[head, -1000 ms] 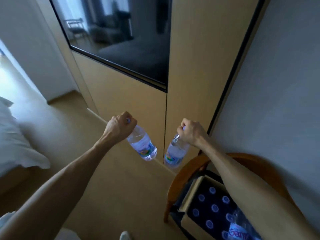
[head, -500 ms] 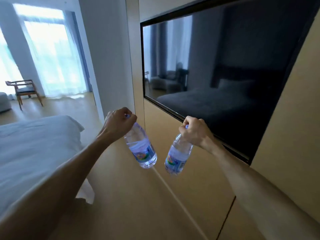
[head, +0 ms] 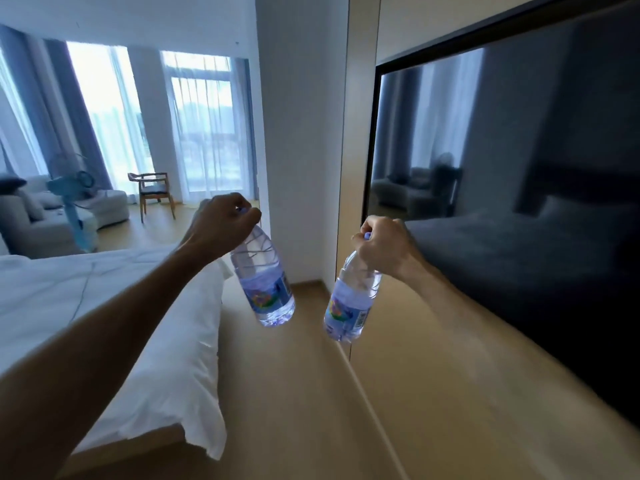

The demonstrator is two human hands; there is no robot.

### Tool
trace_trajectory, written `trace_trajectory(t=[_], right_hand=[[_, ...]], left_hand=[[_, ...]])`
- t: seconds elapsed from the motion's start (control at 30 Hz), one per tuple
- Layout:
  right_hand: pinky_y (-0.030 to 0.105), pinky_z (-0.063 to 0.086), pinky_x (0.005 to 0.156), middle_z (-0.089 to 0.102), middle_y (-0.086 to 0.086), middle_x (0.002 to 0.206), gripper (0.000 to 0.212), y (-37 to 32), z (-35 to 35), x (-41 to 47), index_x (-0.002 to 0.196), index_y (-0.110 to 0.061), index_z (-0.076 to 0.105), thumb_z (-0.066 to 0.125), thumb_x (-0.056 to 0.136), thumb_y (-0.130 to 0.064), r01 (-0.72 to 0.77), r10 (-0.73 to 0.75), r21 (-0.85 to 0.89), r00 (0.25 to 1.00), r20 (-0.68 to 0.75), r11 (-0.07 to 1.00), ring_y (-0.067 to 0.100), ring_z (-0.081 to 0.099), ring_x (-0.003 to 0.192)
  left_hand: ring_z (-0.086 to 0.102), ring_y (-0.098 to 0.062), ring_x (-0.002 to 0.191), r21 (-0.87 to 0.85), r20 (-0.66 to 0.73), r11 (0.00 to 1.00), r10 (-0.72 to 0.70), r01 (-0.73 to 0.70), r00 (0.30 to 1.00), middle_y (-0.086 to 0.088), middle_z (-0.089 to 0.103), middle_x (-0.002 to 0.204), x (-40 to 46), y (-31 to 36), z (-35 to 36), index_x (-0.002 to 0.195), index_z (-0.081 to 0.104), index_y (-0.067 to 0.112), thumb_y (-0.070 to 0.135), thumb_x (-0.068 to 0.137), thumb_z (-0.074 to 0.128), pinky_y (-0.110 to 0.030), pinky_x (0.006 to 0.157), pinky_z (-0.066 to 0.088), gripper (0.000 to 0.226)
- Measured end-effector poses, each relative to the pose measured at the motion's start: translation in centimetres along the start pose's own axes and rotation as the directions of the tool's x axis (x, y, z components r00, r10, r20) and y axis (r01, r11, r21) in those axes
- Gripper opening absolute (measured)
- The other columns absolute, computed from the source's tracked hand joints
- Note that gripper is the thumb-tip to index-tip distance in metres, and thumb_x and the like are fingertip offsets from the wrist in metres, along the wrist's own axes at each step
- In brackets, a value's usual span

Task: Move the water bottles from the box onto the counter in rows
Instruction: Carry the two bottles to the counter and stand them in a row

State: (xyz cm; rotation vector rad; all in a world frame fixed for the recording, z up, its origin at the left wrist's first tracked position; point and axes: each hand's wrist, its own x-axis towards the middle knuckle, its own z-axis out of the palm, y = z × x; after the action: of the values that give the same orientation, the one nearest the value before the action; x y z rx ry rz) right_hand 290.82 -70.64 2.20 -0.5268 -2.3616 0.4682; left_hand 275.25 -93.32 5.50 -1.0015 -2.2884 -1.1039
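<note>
- The step in hand looks like the carry: 2 water bottles are in the air, with neither box nor counter in sight, so the next move calls for finding the counter and standing them upright in a row.
- Both forearms reach forward over the floor between the bed [head: 104, 306] at 9 o'clock and the dark screen [head: 519, 202] at 3 o'clock.
- The left hand [head: 221, 223] curls its fingers round the cap and neck of the left bottle [head: 265, 282], which hangs tilted.
- The right hand [head: 384, 247] grips the right bottle [head: 351, 306] likewise, just beside at 3 o'clock.
</note>
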Motion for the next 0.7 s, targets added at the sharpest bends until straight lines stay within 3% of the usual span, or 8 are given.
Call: trace_trajectory(t=[0.07, 0.2, 0.33, 0.47, 0.7], right_hand=[[0.033, 0.050, 0.066, 0.060, 0.000, 0.066, 0.019, 0.5, 1.7, 3.9, 0.063, -0.022, 0.047, 0.053, 0.080, -0.029, 0.032, -0.033, 0.025, 0.999, 0.030, 0.999, 0.027, 0.058, 0.073], [0.025, 0.036, 0.056, 0.054, -0.009, 0.061, 0.017, 1.2, 4.8, 11.8, 0.065, -0.022, 0.048, 0.052, 0.080, -0.030, 0.096, -0.099, 0.044, 0.992, 0.078, 0.994, 0.020, 0.054, 0.068], [0.026, 0.037, 0.062, 0.054, -0.008, 0.063, 0.016, 1.2, 8.0, 18.7, 0.066, -0.022, 0.049, 0.053, 0.082, -0.028, 0.134, -0.142, 0.093, 0.986, 0.087, 0.987, 0.021, 0.055, 0.070], [0.022, 0.035, 0.056, 0.054, -0.009, 0.061, 0.019, 1.0, 11.7, 24.3, 0.066, -0.023, 0.049, 0.055, 0.083, -0.027, 0.171, -0.188, 0.154, 0.977, 0.098, 0.973, 0.008, 0.051, 0.061], [0.026, 0.045, 0.063, 0.060, 0.001, 0.069, 0.014, 0.2, 20.1, 34.0, 0.078, -0.014, 0.057, 0.056, 0.089, -0.023, 0.229, -0.260, 0.178, 0.950, 0.173, 0.957, 0.020, 0.060, 0.071]], left_hand=[[0.057, -0.021, 0.067, 0.012, -0.019, 1.000, -0.007, 0.007, 1.000, -0.007, 0.064, 0.076, 2.6, -1.1, 1.2, 0.085, 0.070, 0.007, 0.021, 0.088, 0.061, -0.025, 0.061, 0.038, 0.017], [0.055, -0.016, 0.068, 0.060, -0.051, 0.998, -0.032, 0.035, 0.998, -0.004, 0.063, 0.079, 8.1, -3.2, 3.1, 0.087, 0.068, 0.007, 0.021, 0.089, 0.062, -0.022, 0.056, 0.036, 0.016], [0.053, -0.009, 0.060, 0.109, -0.107, 0.992, -0.047, 0.059, 0.993, -0.003, 0.062, 0.072, 13.3, -5.6, 4.4, 0.086, 0.069, 0.008, 0.023, 0.088, 0.062, -0.022, 0.057, 0.036, 0.016], [0.059, -0.021, 0.068, 0.104, -0.100, 0.992, -0.067, 0.078, 0.993, -0.008, 0.064, 0.077, 18.1, -8.9, 5.6, 0.092, 0.069, 0.004, 0.022, 0.090, 0.061, -0.030, 0.069, 0.049, 0.020], [0.058, -0.014, 0.064, 0.113, -0.119, 0.991, -0.062, 0.076, 0.991, -0.007, 0.063, 0.078, 26.7, -17.6, 8.8, 0.094, 0.070, 0.002, 0.021, 0.090, 0.062, -0.028, 0.068, 0.046, 0.021]])
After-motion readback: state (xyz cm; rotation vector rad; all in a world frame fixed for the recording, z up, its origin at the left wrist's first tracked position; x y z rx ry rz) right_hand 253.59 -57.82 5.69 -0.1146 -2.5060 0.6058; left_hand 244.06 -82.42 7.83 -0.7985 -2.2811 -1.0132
